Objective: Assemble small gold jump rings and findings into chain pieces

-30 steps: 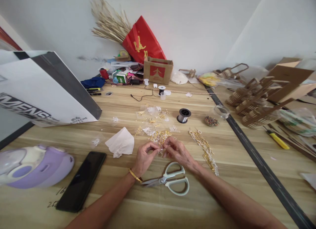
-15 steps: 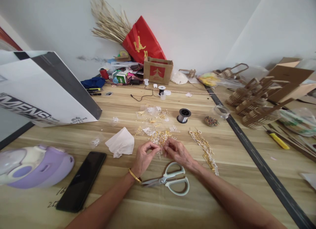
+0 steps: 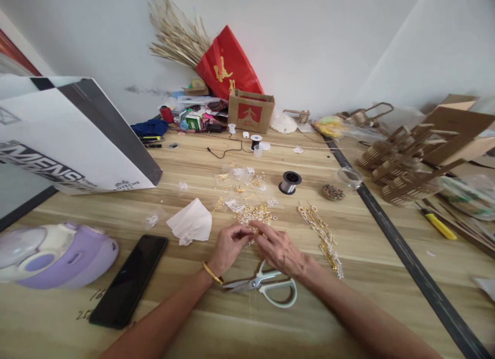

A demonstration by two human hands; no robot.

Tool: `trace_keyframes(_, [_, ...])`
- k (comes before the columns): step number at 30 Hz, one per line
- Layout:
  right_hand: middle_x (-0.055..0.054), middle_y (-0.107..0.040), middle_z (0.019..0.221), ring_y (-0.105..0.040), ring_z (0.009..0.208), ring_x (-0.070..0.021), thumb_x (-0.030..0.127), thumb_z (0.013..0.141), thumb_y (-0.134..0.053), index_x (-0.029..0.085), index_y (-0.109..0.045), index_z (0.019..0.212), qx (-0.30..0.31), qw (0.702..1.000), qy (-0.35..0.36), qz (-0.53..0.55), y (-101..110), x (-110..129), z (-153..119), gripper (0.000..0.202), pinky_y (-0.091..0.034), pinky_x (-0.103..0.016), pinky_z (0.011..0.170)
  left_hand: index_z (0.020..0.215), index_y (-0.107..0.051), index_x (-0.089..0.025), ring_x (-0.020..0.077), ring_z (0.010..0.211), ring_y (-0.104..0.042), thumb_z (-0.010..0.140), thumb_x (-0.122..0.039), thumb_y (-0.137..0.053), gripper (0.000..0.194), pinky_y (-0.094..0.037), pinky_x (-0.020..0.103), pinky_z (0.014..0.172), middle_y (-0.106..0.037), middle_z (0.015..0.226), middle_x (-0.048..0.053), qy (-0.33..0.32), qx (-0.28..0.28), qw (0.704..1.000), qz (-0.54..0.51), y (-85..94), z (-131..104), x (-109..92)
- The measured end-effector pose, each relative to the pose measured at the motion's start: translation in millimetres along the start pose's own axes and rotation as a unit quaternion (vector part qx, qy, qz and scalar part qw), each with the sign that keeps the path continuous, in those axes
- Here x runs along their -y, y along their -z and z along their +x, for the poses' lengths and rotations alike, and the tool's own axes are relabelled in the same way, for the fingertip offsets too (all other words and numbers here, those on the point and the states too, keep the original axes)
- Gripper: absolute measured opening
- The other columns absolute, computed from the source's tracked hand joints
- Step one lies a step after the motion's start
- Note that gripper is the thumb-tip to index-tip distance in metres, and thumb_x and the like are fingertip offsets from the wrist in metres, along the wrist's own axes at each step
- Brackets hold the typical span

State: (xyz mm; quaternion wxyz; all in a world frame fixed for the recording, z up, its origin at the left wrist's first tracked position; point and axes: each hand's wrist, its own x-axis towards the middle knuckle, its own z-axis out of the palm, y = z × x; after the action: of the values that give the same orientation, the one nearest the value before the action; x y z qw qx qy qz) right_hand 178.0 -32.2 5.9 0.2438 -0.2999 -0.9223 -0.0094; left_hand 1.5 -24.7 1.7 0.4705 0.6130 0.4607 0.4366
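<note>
My left hand (image 3: pixel 229 246), with a yellow bangle at the wrist, has its thumb and fingers pinched on something too small to make out. Close against its fingertips, my right hand (image 3: pixel 279 249) is also closed, and what it grips is hidden. Both are at the near edge of a pile of gold and silver beads (image 3: pixel 253 214). Scissors with pale green handles (image 3: pixel 279 293) lie just below, partly covered by my right hand. Gold and silver chains (image 3: pixel 323 238) lie to the right. A spool of thin line (image 3: pixel 290 182) stands beyond the beads.
A white tissue (image 3: pixel 191 222), black phone (image 3: pixel 129 280) and purple-white device (image 3: pixel 65 256) lie left, below a large white box (image 3: pixel 77 137). At right are a clear jar of beads (image 3: pixel 334 191), small woven baskets (image 3: pixel 402 163) and a yellow cutter (image 3: pixel 439 224).
My right hand has moved in against my left fingertips, its fingers now reaching further over them and its back covering part of the upper scissor handle. The view has shifted slightly.
</note>
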Motion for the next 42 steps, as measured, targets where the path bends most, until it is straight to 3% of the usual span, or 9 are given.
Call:
trace_keyframes(4, [-0.012,-0.057,0.1,-0.056,0.086,-0.0184,0.006,0.089,-0.034,0.015,-0.049,0.095,0.02,0.998,-0.015,0.055,2,0,3,0.019,-0.048,-0.026,0.065,0.07,-0.065,-0.014,0.0144,0.067,-0.059,0.075,-0.016,-0.06,0.008,-0.047,0.024,0.064,-0.065,0.071,0.004,-0.078,0.005,0.993,0.093,0.3,-2,-2])
trace_keyframes(8, [-0.005,-0.054,0.076,-0.052,0.067,-0.016,0.011,0.092,-0.033,0.018,-0.049,0.089,0.019,0.99,-0.071,0.117,1,-2,3,0.018,-0.042,-0.025,0.058,0.069,-0.064,-0.014,0.0147,0.067,-0.057,0.076,-0.012,-0.058,0.009,-0.047,0.026,0.064,-0.063,0.069,0.003,-0.107,0.014,0.984,0.142,0.9,-3,-6])
trace_keyframes(15, [-0.001,-0.054,0.07,-0.048,0.059,-0.0124,0.021,0.093,-0.038,0.02,-0.05,0.087,0.02,0.946,-0.186,0.266,3,-1,5,0.014,-0.038,-0.023,0.058,0.07,-0.064,-0.014,0.0144,0.068,-0.057,0.076,-0.01,-0.058,0.009,-0.047,0.025,0.064,-0.063,0.071,0.004,-0.112,0.018,0.983,0.143,0.6,-3,-10])
trace_keyframes(20, [0.004,-0.047,0.06,-0.041,0.051,-0.0095,0.022,0.091,-0.042,0.019,-0.051,0.084,0.03,0.92,-0.229,0.317,10,1,11,0.012,-0.033,-0.02,0.05,0.07,-0.063,-0.014,0.015,0.07,-0.058,0.076,-0.008,-0.058,0.01,-0.047,0.026,0.066,-0.062,0.071,0.004,-0.166,0.012,0.975,0.147,0.7,-4,-7])
trace_keyframes(28, [0.006,-0.044,0.054,-0.038,0.048,-0.0076,0.026,0.087,-0.047,0.016,-0.053,0.078,0.059,0.848,-0.277,0.449,9,-4,12,0.014,-0.028,-0.018,0.046,0.076,-0.061,-0.016,0.0142,0.075,-0.057,0.084,-0.011,-0.052,0.013,-0.049,0.028,0.072,-0.061,0.075,0.004,-0.307,0.02,0.92,0.244,2.3,-6,4])
trace_keyframes(34, [0.006,-0.045,0.053,-0.039,0.049,-0.0074,0.026,0.085,-0.05,0.015,-0.056,0.079,0.062,0.843,-0.278,0.456,8,-8,10,0.013,-0.029,-0.019,0.047,0.093,-0.061,-0.015,0.0151,0.08,-0.057,0.088,-0.012,-0.048,0.014,-0.05,0.031,0.077,-0.061,0.083,0.006,-0.346,0.042,0.888,0.301,4.3,-9,3])
trace_keyframes(42, [0.006,-0.045,0.052,-0.037,0.047,-0.0072,0.029,0.082,-0.051,0.015,-0.056,0.075,0.084,0.802,-0.302,0.509,14,-6,15,0.017,-0.028,-0.019,0.045,0.097,-0.06,-0.014,0.0165,0.087,-0.056,0.088,-0.008,-0.042,0.021,-0.051,0.034,0.081,-0.06,0.088,0.007,-0.397,0.078,0.84,0.362,8.4,-11,4])
